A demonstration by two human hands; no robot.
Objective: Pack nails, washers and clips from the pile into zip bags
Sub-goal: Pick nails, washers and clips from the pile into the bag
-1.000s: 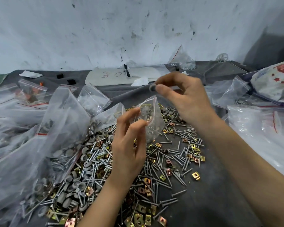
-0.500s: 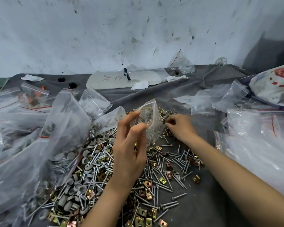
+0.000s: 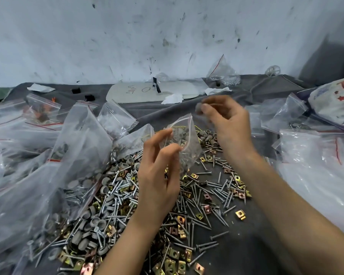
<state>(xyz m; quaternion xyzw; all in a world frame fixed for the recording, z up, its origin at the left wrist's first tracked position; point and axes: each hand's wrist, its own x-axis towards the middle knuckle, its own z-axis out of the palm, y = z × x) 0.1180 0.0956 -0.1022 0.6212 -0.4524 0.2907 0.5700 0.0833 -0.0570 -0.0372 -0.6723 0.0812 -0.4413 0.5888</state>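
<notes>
Pinching a washer [image 3: 198, 108] in my right hand [image 3: 231, 124] just above the zip bag [image 3: 184, 143], I grip its mouth with my left hand [image 3: 159, 175]; filled bags [image 3: 48, 175] lie left of it, and a large pile [image 3: 127, 205] below it waits.

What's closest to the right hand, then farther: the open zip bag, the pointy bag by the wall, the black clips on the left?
Head view:
1. Open zip bag, just below the right hand pinching a grey washer.
2. Pointy bag, behind it by the wall.
3. Black clips, far back left.
</notes>
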